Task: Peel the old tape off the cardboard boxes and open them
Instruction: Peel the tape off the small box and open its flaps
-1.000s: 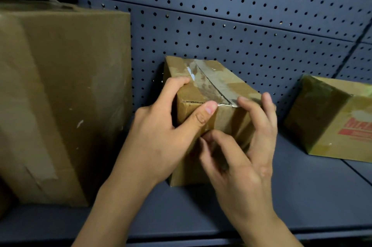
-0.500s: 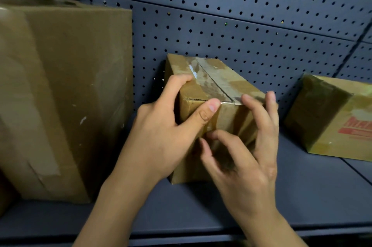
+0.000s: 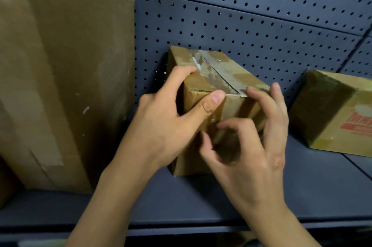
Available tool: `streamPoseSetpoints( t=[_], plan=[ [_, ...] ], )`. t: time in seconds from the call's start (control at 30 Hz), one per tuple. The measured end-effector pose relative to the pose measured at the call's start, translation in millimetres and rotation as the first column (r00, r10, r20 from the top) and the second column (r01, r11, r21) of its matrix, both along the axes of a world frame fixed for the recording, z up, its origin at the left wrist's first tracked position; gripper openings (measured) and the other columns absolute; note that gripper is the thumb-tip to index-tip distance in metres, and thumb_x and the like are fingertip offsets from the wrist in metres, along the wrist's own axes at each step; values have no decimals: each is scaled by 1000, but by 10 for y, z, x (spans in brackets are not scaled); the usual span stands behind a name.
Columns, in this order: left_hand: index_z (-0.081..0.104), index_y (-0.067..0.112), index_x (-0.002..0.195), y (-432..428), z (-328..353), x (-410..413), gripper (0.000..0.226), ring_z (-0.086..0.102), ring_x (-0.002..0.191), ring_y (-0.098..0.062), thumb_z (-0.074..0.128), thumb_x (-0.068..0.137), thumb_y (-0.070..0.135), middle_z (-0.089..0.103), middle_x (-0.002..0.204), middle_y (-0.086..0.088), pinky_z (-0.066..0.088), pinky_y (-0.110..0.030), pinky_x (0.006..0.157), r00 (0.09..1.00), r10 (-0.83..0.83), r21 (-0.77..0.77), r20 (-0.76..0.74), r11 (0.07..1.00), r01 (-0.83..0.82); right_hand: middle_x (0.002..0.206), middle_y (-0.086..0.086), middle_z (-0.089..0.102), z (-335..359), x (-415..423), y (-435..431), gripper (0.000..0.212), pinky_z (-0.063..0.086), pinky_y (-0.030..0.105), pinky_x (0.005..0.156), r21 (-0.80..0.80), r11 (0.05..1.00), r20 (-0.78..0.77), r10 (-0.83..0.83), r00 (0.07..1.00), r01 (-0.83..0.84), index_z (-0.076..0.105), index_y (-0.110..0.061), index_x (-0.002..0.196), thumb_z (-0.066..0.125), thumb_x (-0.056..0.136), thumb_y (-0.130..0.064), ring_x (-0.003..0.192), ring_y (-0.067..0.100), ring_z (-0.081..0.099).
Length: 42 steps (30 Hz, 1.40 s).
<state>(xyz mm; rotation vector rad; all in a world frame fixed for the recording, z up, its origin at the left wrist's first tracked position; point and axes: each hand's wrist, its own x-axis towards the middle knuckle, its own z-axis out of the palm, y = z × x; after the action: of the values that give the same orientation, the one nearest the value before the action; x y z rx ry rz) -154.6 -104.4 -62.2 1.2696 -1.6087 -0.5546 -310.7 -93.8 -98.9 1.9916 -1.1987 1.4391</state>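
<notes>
Two hands on this one, working the small brown cardboard box [image 3: 241, 77] sitting on the dark blue metal shelf [image 3: 302, 186], backed up near the perforated blue back panel [image 3: 221, 15], between the big brown cardboard box [image 3: 60, 65] on the left and the tilted tan box with red print [image 3: 342, 118] well off to the right.

Guessing at the risks first: shredding the old greyish tape strip [image 3: 213, 73] into slivers, given how patchy and soaked-in it's looking along the top seam. Also ripping the cardboard's paper face off with it if yanking straight up instead of going low and slow. Maybe sliding the whole box along the shelf if easing off with the bracing hand.

Clamping the near top-left corner with the left hand [image 3: 167, 126], wrapping its fingers [image 3: 181, 73] over the top and pressing the thumb along the front top edge. Keeping the right hand [image 3: 251, 156] half-curled: touching the front top edge with two long fingertips just beside the tape end, bending the thumb and another finger in toward the front face. Not managing to tell whether pinching any tape there, too blurry. Seeing the flaps shut and the tape down, so judging this as early going.
</notes>
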Motion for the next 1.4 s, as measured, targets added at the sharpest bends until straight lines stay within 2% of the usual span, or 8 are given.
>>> streamPoseSetpoints(
  t=[0.07,0.2,0.3,0.57,0.77,0.97,1.13,1.4],
  plan=[
    [42,60,126,4,-6,40,51,62,94,-3,34,81,83,70,96,11,45,-11,79,1000,-16,-29,10,999,16,132,26,52,42,-7,12,21,35,52,114,-5,1000,5,-1,1000,1,67,-3,80,76,81,-22,141,45,34],
    [41,62,130,25,-12,93,44,59,103,-20,26,91,72,66,94,10,52,-47,89,998,-62,-22,-10,998,62,128,24,54,79,8,22,19,38,51,110,-3,1000,25,7,1000,-7,67,-4,80,79,78,-18,138,43,37],
    [41,62,130,34,7,77,43,58,100,-25,26,90,72,64,91,11,51,-52,89,998,-55,-26,9,998,55,131,26,51,42,-11,1,14,36,53,113,-28,999,-18,19,1000,-19,74,-5,87,77,82,-18,140,47,33],
    [40,64,128,18,-6,50,43,58,111,-22,27,87,74,66,103,11,49,-49,94,1000,-28,-40,11,999,28,140,33,43,-140,6,-70,13,26,73,109,-52,998,-24,26,999,-27,77,-5,85,70,91,-14,140,60,24],
    [42,64,125,13,-1,53,40,58,108,-21,30,87,71,66,103,11,49,-46,94,1000,-26,-55,11,998,26,145,21,36,-144,61,-90,13,16,48,119,-44,999,-23,-20,1000,19,72,-4,89,66,93,-15,145,52,21],
    [43,66,120,-17,-23,54,38,58,106,-21,29,85,73,66,101,10,48,-38,88,1000,-16,-54,-3,998,15,141,15,37,-94,44,-89,11,17,38,119,-31,999,40,-16,999,17,65,-2,90,59,92,-11,146,44,25],
    [49,58,118,0,9,39,44,61,78,-7,29,82,73,66,76,3,42,-12,65,1000,-6,-65,-19,998,5,138,10,44,-4,-58,-64,16,22,39,119,-16,997,43,79,996,-78,63,-4,92,61,93,-20,142,37,31],
    [44,60,121,-12,-28,36,39,60,76,-3,26,88,71,69,82,1,41,-14,63,999,25,-62,31,998,-23,140,22,44,-25,-42,-58,35,20,44,120,-6,993,7,120,993,-120,64,-9,103,73,85,-37,144,42,25]
  ],
)
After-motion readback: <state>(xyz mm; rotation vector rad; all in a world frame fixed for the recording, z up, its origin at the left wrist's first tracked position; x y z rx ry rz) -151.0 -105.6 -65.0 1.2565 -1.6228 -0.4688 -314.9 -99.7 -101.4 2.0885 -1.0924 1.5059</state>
